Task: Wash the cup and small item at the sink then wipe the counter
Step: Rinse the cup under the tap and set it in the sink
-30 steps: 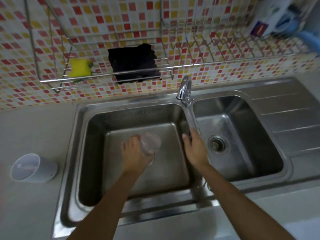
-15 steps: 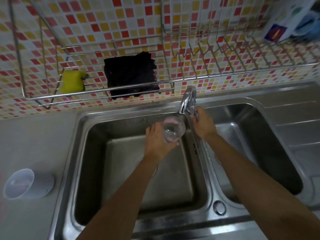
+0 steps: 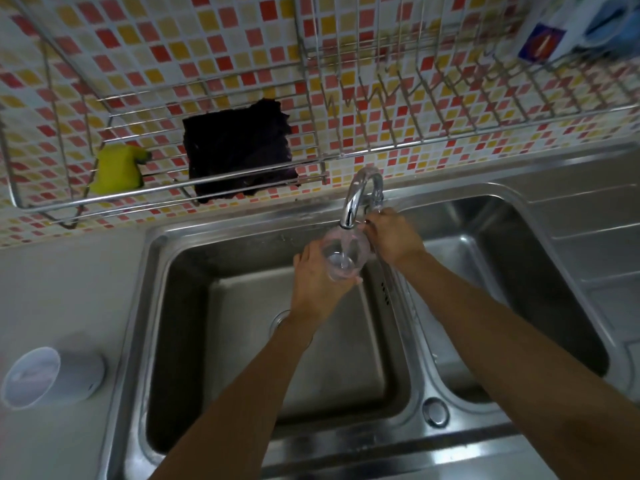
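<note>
The clear cup (image 3: 343,252) is now directly below the spout of the tap (image 3: 360,195), upright with its mouth up, over the left basin (image 3: 180,306). One second ago it was low in this basin, well in front of the tap; it has been lifted up and back to the spout. The left grip (image 3: 317,275) is grasping the cup from the side, with the fingers wrapped round its wall. The right grip (image 3: 391,237) has left the wall between the basins and is now at the handle just behind the spout, fingers curled on it; I judge that it is grasping the handle. A thin stream seems to fall into the cup, so the rinsing is probably beginning. Washing is only at its start, and the wiping is not yet done.

Far left of the tap, a white cup (image 3: 52,375) lies on its side on the pale bench (image 3: 52,289). Behind the tap is a tiled wall (image 3: 173,46) with a wire rack (image 3: 207,194); on it are a yellow sponge (image 3: 116,168) and a dark cloth (image 3: 239,150). To the right of the tap is the second basin (image 3: 502,271).
</note>
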